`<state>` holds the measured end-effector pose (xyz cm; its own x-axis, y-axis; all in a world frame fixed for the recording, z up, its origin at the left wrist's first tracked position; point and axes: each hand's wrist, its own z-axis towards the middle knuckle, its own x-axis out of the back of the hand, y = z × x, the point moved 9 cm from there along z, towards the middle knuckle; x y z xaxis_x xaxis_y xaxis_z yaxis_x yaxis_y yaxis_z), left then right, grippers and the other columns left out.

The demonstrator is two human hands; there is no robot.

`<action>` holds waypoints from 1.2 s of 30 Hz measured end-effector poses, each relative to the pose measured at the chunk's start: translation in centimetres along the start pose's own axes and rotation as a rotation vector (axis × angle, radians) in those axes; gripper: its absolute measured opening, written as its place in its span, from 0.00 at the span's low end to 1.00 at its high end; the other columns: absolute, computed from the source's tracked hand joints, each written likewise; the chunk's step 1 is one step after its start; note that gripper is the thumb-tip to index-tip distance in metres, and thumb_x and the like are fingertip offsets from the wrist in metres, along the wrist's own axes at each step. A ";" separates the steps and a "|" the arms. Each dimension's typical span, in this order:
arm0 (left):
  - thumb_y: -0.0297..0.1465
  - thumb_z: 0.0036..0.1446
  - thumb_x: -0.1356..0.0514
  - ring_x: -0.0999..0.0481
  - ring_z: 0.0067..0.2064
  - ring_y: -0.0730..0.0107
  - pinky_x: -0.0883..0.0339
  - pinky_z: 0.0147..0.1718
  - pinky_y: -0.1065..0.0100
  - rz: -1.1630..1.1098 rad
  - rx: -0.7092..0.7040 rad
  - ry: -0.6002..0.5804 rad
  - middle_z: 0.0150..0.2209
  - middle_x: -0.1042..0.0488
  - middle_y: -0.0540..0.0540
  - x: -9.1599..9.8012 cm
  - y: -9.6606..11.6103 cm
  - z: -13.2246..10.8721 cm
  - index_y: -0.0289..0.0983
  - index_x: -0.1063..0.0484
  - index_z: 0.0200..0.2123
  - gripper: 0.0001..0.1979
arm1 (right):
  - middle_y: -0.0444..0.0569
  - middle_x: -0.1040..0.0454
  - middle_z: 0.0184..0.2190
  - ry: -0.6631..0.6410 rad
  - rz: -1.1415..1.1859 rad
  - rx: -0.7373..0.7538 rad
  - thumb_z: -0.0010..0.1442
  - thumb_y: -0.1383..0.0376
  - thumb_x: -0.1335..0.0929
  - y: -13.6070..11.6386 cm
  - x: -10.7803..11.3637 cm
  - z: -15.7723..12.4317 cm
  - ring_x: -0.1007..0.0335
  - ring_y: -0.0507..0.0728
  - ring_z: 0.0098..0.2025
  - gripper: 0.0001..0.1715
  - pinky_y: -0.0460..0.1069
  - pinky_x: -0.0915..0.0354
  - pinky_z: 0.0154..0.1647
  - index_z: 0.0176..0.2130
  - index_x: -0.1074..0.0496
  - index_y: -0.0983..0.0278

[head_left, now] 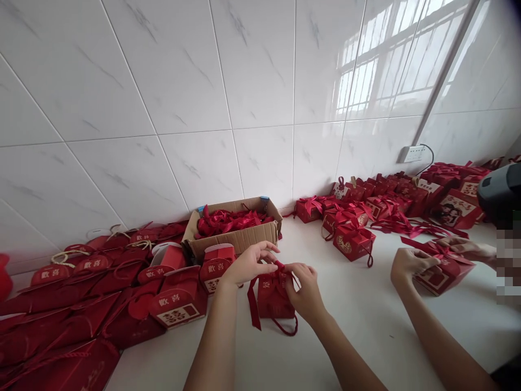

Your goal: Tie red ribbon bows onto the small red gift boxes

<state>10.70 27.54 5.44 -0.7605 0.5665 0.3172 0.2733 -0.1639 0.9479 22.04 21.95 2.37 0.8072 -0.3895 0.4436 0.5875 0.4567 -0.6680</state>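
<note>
A small red gift box [275, 301] stands on the white table in front of me, with a red satin ribbon [253, 312] at its top and one tail hanging down its left side. A twisted red cord handle [287, 328] loops out at its front. My left hand [253, 264] pinches the ribbon above the box, thumb and fingers close together. From the other side, my right hand [303, 288] pinches the same ribbon at the box top. The ribbon's knot is partly hidden by my fingers.
A cardboard carton [232, 237] of red ribbons stands behind my hands. Many red boxes [179, 304] crowd the left side. Ribboned boxes [354, 239] line the wall at the right. Beside me, a co-worker's hands [413, 266] hold another ribboned box [442, 274].
</note>
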 end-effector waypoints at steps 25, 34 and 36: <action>0.36 0.51 0.38 0.24 0.37 0.67 0.32 0.37 0.66 0.140 -0.035 0.294 0.35 0.22 0.46 0.2 0.9 -1.6 0.38 0.31 0.41 0.14 | 0.46 0.22 0.31 0.092 0.150 -0.103 0.59 0.62 0.34 -0.1 -0.4 -0.6 0.28 0.57 0.33 0.08 0.55 0.43 0.43 0.31 0.26 0.60; 0.37 0.54 0.43 0.28 0.35 0.64 0.36 0.35 0.66 0.502 -0.013 0.442 0.33 0.26 0.46 1.7 -3.0 -3.6 0.38 0.32 0.34 0.09 | 0.47 0.21 0.40 0.052 0.217 -0.071 0.59 0.64 0.35 0.6 -0.6 -0.5 0.35 0.58 0.36 0.09 0.54 0.39 0.41 0.34 0.23 0.58; 0.39 0.55 0.44 0.29 0.31 0.66 0.37 0.32 0.68 0.519 -0.003 0.434 0.29 0.28 0.49 1.5 -3.9 -3.7 0.39 0.34 0.32 0.09 | 0.47 0.21 0.37 0.016 0.230 -0.049 0.59 0.65 0.35 0.5 -0.9 -0.4 0.36 0.57 0.35 0.09 0.53 0.38 0.40 0.34 0.23 0.58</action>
<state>6.38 26.05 2.32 -0.6988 0.0377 0.7143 0.6659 -0.3303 0.6689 21.60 22.16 1.39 0.9183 -0.2924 0.2669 0.3843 0.4958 -0.7788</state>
